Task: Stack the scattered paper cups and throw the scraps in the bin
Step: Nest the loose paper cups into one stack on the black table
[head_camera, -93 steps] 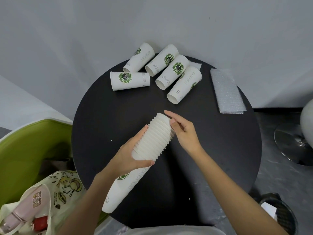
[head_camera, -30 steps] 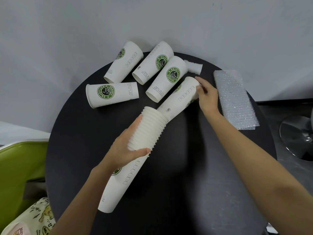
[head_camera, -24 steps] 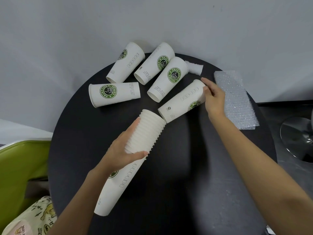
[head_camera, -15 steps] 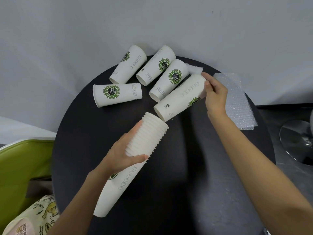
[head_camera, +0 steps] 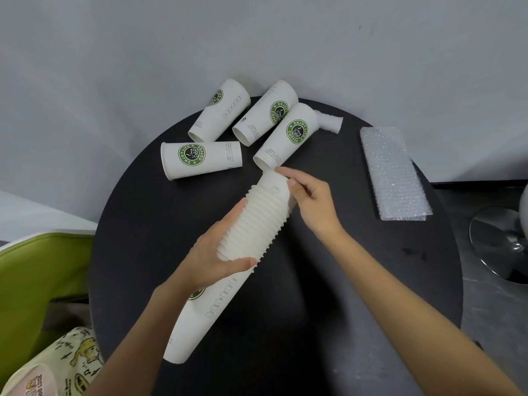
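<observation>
**Q:** What is each hand doing?

**A:** The left hand is wrapping its fingers and thumb round the ribbed middle of the stack of cups. The right hand is pinching the end cup between thumb and fingertips. This cup is protruding from the stack's upper end.

**Q:** How is the stack lying?

**A:** It is slanting from lower left to upper right over the black round tabletop. Whether its lower end is resting on the surface cannot be told.

**Q:** What is lying farther out?

**A:** Four loose cups are lying on their sides at the far side of the tabletop. The nearest loose cup is pointing its mouth at the right fingertips, just beside them. Another is lying crosswise to its left, and the farthest two are reaching past the rim toward the grey wall.

**Q:** And the scraps?

**A:** A small white scrap is lying against the base of the nearest loose cup. A folded sheet of bubble wrap is lying well apart, near the right rim.

**Q:** What is surrounding the tabletop?

**A:** A green chair and a printed bag are showing at the left, and a chrome base at the right.
</observation>
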The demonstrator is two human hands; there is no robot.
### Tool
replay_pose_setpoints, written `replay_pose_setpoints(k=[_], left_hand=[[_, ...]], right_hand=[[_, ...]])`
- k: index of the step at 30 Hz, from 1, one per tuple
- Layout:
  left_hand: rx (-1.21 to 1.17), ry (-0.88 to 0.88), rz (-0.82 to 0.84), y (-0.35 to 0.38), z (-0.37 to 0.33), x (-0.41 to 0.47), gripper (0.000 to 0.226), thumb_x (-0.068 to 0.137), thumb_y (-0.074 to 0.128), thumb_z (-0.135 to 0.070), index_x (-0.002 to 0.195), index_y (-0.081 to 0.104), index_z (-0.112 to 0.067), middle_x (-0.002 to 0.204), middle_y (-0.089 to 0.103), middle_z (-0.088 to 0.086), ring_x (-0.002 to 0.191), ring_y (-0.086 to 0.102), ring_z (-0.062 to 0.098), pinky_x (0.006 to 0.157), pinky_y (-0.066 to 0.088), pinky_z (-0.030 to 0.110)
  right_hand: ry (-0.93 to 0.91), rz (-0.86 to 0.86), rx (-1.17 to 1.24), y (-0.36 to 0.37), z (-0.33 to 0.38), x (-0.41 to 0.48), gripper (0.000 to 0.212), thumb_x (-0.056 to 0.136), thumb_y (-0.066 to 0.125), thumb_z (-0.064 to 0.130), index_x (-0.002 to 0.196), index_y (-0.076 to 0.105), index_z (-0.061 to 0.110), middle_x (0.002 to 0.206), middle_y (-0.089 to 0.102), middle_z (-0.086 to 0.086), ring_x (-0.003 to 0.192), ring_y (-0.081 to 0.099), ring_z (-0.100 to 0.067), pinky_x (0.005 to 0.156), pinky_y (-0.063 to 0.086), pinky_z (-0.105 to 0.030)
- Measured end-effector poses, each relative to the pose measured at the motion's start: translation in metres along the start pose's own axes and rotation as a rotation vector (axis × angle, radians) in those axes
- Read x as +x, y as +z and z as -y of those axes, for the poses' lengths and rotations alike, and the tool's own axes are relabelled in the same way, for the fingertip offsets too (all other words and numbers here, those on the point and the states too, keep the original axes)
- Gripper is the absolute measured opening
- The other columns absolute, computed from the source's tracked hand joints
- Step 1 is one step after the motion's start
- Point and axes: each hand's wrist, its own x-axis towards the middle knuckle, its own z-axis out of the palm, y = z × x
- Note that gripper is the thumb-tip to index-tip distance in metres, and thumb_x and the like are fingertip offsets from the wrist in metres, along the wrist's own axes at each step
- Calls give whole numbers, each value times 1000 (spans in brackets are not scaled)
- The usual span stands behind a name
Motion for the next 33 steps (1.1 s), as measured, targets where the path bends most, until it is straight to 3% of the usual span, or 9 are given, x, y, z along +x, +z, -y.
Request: replay_pose_setpoints(k=[3, 6, 10, 14, 20, 24, 27, 31, 33], left_hand=[[-7, -3, -8, 0, -1, 0, 102, 63, 72, -57, 146, 11, -59, 146, 24, -40, 135, 32, -3, 114, 34, 43], [-18, -1, -22, -1, 0, -1, 101, 63, 72, -56, 143, 11, -63, 146, 23, -42, 134, 33, -4, 113, 36, 42], [-34, -13, -33, -2, 2, -2, 100, 63, 74, -54, 142, 12, -64, 143, 28, -42, 133, 36, -1, 111, 38, 42], [-21, -23, -35, -6, 10, -4, 102, 62, 73, -57, 143, 12, -63, 139, 29, -44, 131, 35, -6, 110, 38, 36], [-59, -49, -88, -16, 25, -15, 101, 65, 75, -52, 143, 12, -63, 142, 27, -44, 133, 34, -6, 106, 36, 28], [-60, -53, -131, -26, 32, -19, 100, 68, 76, -45, 143, 12, -62, 139, 26, -46, 129, 33, -14, 100, 34, 19], [-51, -58, -157, -35, 38, -22, 101, 70, 77, -44, 145, 12, -60, 143, 25, -43, 131, 33, -9, 102, 34, 21], [-55, -56, -208, -48, 51, -29, 100, 76, 82, -30, 144, 14, -60, 145, 22, -45, 130, 27, -19, 100, 28, 10], [-56, -75, -221, -54, 57, -31, 99, 77, 81, -30, 144, 15, -59, 146, 23, -43, 131, 31, -14, 100, 30, 12]], right_hand=[[28, 44, 32, 9, 2, -9, 28, 97, 48, 9, 117, 65, 18, 93, 70, -6, 73, 57, -18, 71, 47, -22], [41, 77, 47, 13, 4, -12, 27, 97, 52, 15, 120, 63, 17, 106, 67, 11, 89, 62, 0, 82, 46, -15], [66, 89, 88, 20, 5, -14, 26, 95, 54, 15, 119, 64, 17, 118, 66, 3, 102, 61, -3, 86, 47, -20], [114, 51, 132, 35, 5, -16, 25, 95, 51, 7, 113, 66, 15, 106, 69, 3, 89, 62, 0, 77, 47, -16], [103, 125, 62, 61, 6, -7, 26, 96, 50, 7, 113, 66, 16, 109, 67, 7, 101, 61, -2, 89, 46, -18], [46, 151, 15, 74, 6, 2, 24, 96, 51, 15, 116, 64, 19, 101, 67, -11, 88, 59, -5, 83, 45, -15], [34, 116, 10, 83, 5, 13, 24, 96, 51, 16, 117, 62, 21, 98, 63, -22, 80, 56, -12, 78, 47, -15], [12, 132, -70, 98, -1, 37, 28, 95, 50, 11, 119, 61, 18, 90, 69, -3, 91, 64, -17, 89, 50, -28], [-15, 144, -127, 108, -4, 52, 28, 95, 51, 12, 120, 61, 18, 94, 69, -2, 95, 63, -14, 90, 49, -28]])
